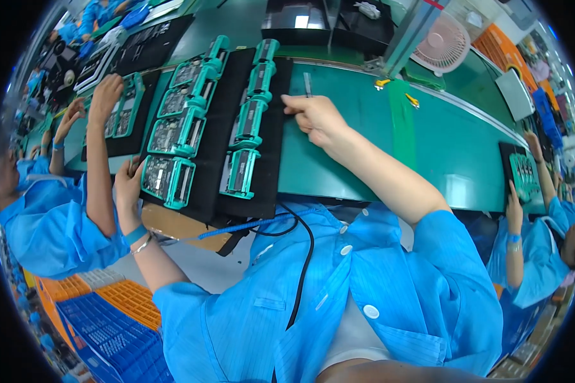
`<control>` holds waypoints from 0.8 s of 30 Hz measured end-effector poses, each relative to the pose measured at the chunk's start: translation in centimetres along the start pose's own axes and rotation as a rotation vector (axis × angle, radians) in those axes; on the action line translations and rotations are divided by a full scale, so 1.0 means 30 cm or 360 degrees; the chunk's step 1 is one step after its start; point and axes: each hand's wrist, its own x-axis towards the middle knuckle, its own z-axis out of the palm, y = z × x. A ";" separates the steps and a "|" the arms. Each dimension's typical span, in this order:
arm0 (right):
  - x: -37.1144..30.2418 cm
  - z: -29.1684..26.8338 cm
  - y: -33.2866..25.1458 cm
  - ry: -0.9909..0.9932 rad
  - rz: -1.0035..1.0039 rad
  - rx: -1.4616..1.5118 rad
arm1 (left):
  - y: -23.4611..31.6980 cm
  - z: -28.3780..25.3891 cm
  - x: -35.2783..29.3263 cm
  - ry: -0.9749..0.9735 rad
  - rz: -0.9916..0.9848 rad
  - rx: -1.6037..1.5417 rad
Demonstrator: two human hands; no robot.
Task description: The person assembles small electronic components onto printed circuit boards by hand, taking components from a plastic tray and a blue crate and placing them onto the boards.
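Observation:
Two long black trays lie side by side on the green bench. The left tray (221, 121) bears a row of several green fixtures with circuit boards (166, 137); the right tray (271, 140) carries several narrower green fixtures with dark modules (248, 121). My left hand (128, 185) is closed at the left tray's near left edge, beside the nearest circuit board; its fingertips are partly hidden. At the right tray's right edge is my right hand (319, 120), fingers curled and index and thumb close together. Whatever is between them, if anything, does not show.
Left of me a co-worker's hand (105, 99) reaches over another tray of boards (128, 108). A co-worker on the right handles a green board panel (524, 175). Yellow clips (382, 84), a pink fan (441, 45) and a metal post stand beyond. Blue crates (108, 332) are lower left.

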 end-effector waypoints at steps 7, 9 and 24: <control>-0.005 0.070 -0.009 0.0085 -0.0207 -0.0193 | -0.013 -0.078 -0.008 -0.0120 -0.0174 0.0233; -0.030 0.056 -0.002 0.0042 -0.0331 -0.0205 | 0.035 -0.030 -0.034 -0.0202 -0.0215 0.0027; -0.229 0.221 0.006 0.0747 -0.0537 -0.0286 | 0.043 -0.023 0.033 -0.0550 -0.0026 -0.0343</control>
